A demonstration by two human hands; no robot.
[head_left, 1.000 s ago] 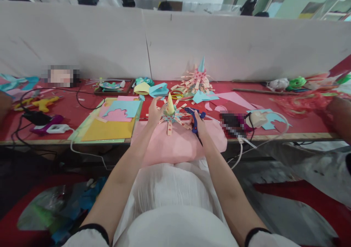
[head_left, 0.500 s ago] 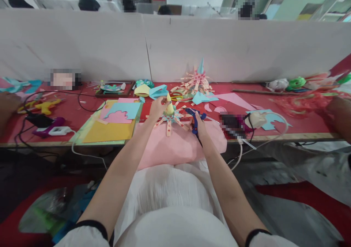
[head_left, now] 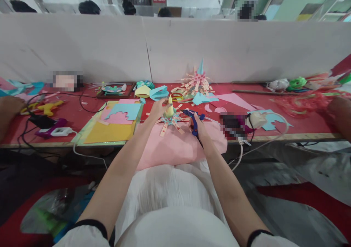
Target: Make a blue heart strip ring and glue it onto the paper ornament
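My left hand (head_left: 160, 109) is closed on a yellow paper cone (head_left: 170, 107), its fingers near the top. Flat, pale strips with red stars (head_left: 163, 130) spread out from a light blue band at the cone's base. Wrapped round the handle of a dark blue hot glue gun (head_left: 195, 124) is my right hand (head_left: 201, 127). The gun's nozzle points left, close to the strips; whether it touches them I cannot tell. Below both hands lies a pink cloth or cushion (head_left: 181, 148) at the table edge.
A finished-looking pink craft with a blue cone (head_left: 201, 67) stands behind. Coloured paper sheets (head_left: 109, 131) lie left, yellow-handled scissors (head_left: 177, 97) beyond my hands. Power strips (head_left: 52, 129) and cables lie at the edge. Other people's hands (head_left: 341, 111) show at both sides.
The cone craft has turned a little, so its front strips now point at different angles. The glue gun has tilted slightly, its nozzle further left.
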